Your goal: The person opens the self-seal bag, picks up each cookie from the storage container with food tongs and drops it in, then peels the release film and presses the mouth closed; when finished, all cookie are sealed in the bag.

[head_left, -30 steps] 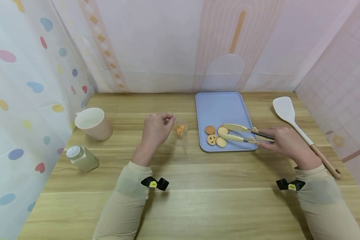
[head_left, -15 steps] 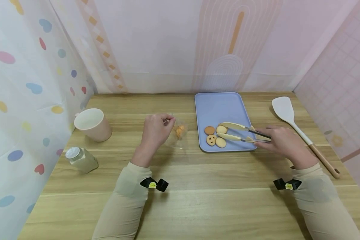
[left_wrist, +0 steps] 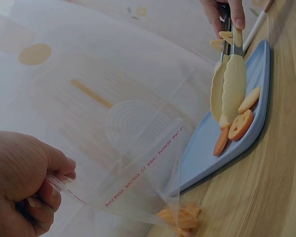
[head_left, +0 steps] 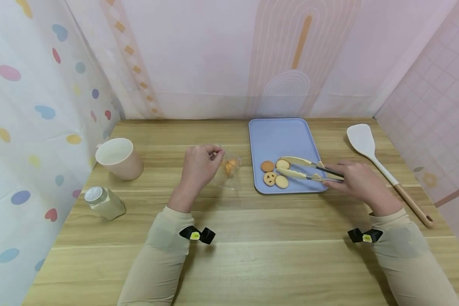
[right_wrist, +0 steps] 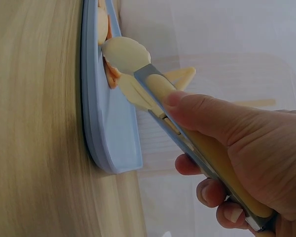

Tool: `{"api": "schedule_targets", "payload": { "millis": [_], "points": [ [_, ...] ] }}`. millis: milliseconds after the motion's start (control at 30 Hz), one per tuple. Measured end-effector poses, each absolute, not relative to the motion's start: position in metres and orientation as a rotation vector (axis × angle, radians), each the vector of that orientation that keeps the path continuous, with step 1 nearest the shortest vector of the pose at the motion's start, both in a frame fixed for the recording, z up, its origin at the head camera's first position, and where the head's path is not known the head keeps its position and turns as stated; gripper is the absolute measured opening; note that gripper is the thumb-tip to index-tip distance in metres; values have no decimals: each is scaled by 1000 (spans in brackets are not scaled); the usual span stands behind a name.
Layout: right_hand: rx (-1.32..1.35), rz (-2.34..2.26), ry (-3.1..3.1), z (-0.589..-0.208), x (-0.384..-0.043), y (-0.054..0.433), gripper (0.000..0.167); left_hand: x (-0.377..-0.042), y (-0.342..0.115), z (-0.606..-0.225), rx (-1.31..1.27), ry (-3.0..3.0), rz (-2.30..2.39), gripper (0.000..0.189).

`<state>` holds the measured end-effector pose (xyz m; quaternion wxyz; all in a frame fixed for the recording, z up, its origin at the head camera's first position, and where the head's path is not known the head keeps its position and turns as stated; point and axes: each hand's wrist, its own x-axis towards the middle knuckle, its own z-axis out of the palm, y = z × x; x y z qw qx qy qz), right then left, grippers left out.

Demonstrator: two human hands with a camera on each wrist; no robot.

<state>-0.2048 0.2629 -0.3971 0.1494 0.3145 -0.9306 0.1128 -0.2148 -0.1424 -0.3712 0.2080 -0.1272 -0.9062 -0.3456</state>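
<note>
near front edge of tray [head_left: 281, 138], right hand [head_left: 359, 180] grips tongs [head_left: 299, 175] beside biscuits [head_left: 269, 179]. left hand [head_left: 199, 166] pinches clear bag [left_wrist: 140, 177].

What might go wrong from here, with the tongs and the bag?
The left hand pinches one edge of the clear plastic bag, so its mouth might sag closed. The cream-tipped metal tongs in the right hand are at a pale round biscuit close beside other biscuits; squeezing may shift those on the blue rectangular tray.
</note>
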Motion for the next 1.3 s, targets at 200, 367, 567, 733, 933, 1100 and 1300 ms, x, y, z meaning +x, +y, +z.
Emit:
{"api": "schedule_targets", "payload": {
  "millis": [200, 367, 567, 733, 933, 1100, 1300],
  "points": [
    [910, 336, -2657, -398, -206, 263, 45, -213, -142, -370, -341, -2542, -962, 12],
    [915, 347, -2647, -399, -206, 264, 45, -213, -143, -369, -336, -2558, -956, 12],
    [916, 357, -2650, -398, -205, 263, 45, -214, -142, -371, -340, -2573, -951, 11],
    [911, 345, -2650, -396, -204, 265, 46, -215, -142, -372, -351, -2579, -951, 11],
    [906, 346, -2652, -395, -203, 265, 47, -215, -142, -372, -354, -2583, -975, 11],
    [908, 362, -2643, -393, -201, 261, 46, -216, -141, -372, -339, -2586, -996, 11],
    [926, 399, -2657, -388, -198, 254, 46, -217, -138, -375, -327, -2594, -995, 12]
  ]
}}
